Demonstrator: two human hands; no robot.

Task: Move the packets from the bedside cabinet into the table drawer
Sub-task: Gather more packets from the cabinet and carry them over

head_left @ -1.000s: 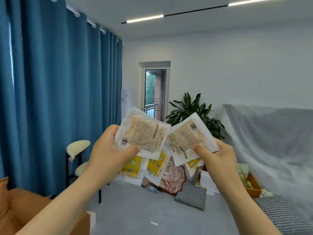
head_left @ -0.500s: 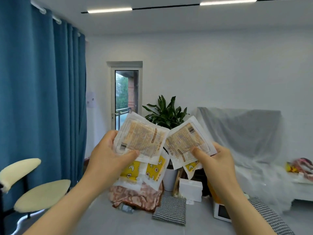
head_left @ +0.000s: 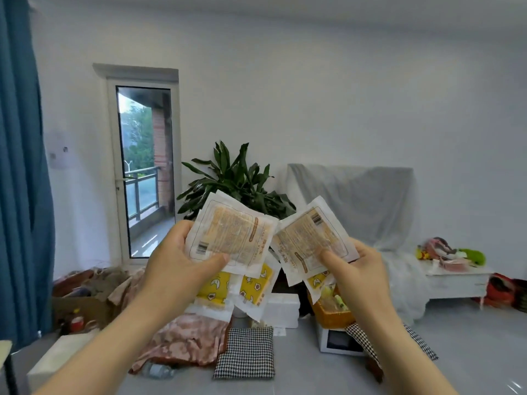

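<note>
1. The left hand (head_left: 176, 263) is raised in front of the potted plant (head_left: 236, 181) and grips a fanned stack, the left packets (head_left: 231, 238). Its fingers are curled out of sight behind the stack, and its thumb (head_left: 211, 260) is pressed flat on the face of the top packet near the lower edge.
2. That top packet is white-bordered and tilted, with its printed back and barcode facing the camera. Two yellow-printed packets hang below the thumb and overlap each other.
3. The right hand (head_left: 362, 269) is level with the left, just right of the plant's lower leaves, and pinches the right packets (head_left: 310, 240). The right thumb (head_left: 330, 259) lies on the front of the top packet, with the fingers folded behind it.
4. The right top packet also shows its barcode side and leans the opposite way. A yellow-printed corner peeks out beneath it.
5. The inner corners of the two bundles come very close together in front of the plant — I cannot tell whether they touch.
6. A glass balcony door (head_left: 142, 172) stands left of the plant, with a blue curtain (head_left: 20, 166) farther left.
7. Right of the plant is a sofa under a translucent sheet (head_left: 356, 201).
8. On the floor below the plant lie a white foam box (head_left: 281, 309), a checked cushion (head_left: 245, 352) and a microwave (head_left: 339, 342).
</note>
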